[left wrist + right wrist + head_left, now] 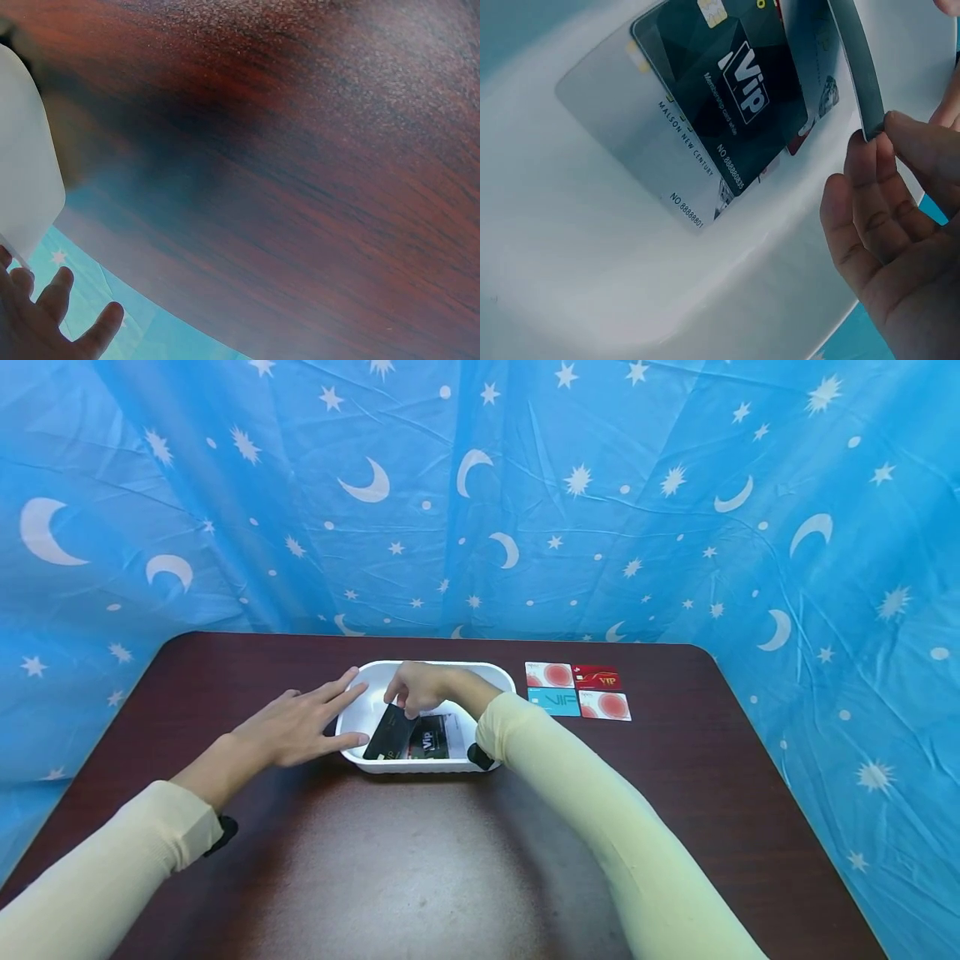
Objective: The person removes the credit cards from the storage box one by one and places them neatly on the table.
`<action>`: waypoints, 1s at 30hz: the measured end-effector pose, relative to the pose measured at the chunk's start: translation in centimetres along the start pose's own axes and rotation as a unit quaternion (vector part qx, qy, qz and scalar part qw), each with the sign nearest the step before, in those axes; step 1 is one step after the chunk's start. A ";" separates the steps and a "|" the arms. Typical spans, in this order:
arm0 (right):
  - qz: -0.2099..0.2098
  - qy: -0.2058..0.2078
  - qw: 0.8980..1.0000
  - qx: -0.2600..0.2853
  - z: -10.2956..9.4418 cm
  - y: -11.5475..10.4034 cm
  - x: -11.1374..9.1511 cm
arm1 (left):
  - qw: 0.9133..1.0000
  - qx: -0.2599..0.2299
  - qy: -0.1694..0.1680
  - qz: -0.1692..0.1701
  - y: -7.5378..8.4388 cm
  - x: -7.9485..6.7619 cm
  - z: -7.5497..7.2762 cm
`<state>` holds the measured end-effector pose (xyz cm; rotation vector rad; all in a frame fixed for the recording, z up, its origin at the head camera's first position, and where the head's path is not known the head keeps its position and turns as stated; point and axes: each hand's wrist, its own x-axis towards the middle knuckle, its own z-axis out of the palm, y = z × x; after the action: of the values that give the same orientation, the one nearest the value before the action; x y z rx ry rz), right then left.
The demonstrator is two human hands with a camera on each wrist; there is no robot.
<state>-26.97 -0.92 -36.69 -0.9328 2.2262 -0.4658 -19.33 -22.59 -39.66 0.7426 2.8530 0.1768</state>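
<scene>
Currently, the right hand point(420, 685) is pinching a black card point(388, 735) by its edge between thumb and fingertips, the remaining fingers curving loosely; the card is tilting up inside the white tray point(420, 767), just below that hand. The left hand point(303, 722) is spreading its fingers wide and gripping nothing, its fingertips reaching the tray's end on its own side; whether they are pressing the rim cannot be told.

Item: white tray, sitting on the bench point(420, 860) beneath the right hand.

Item: dark "Vip" card point(724, 82), lying in the tray beside the right hand's fingers, overlapping a pale card point(619, 112) lettered "MALSON NEW CENTURY"; a grey-blue card point(814, 60) is partly showing behind it.

Items, four, lying in two rows to the right of the right hand: a white-and-red card point(549, 674), a red VIP card point(597, 677), a teal card point(553, 702), a second white-and-red card point(604, 706).

Item: blue curtain point(480, 527), hanging beyond both hands.
</scene>
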 end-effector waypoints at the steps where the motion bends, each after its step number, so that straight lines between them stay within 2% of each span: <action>1: -0.002 0.002 1.000 -0.006 0.0 -0.1 0.0 | 1.000 0.001 0.001 0.000 0.0 0.0 0.0; 11: -0.036 0.029 0.999 -0.008 0.2 0.4 -1.1 | 1.000 0.017 0.015 0.007 -0.1 -0.1 0.2; 19: -0.045 0.035 0.998 0.015 0.2 1.1 -2.6 | 1.000 0.014 0.013 0.008 -0.1 -0.1 0.0; 23: -0.050 0.053 0.997 0.009 0.2 1.5 -3.2 | 1.000 0.013 0.009 0.003 -0.2 -0.1 0.0; 30: -0.054 0.076 0.995 0.020 -1.0 2.7 -5.7 | 1.000 0.013 0.002 -0.005 -0.1 0.0 0.0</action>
<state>-26.08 5.10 -34.90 -1.0300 2.2993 -0.6481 -19.36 -22.65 -39.65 0.7348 2.8668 0.1397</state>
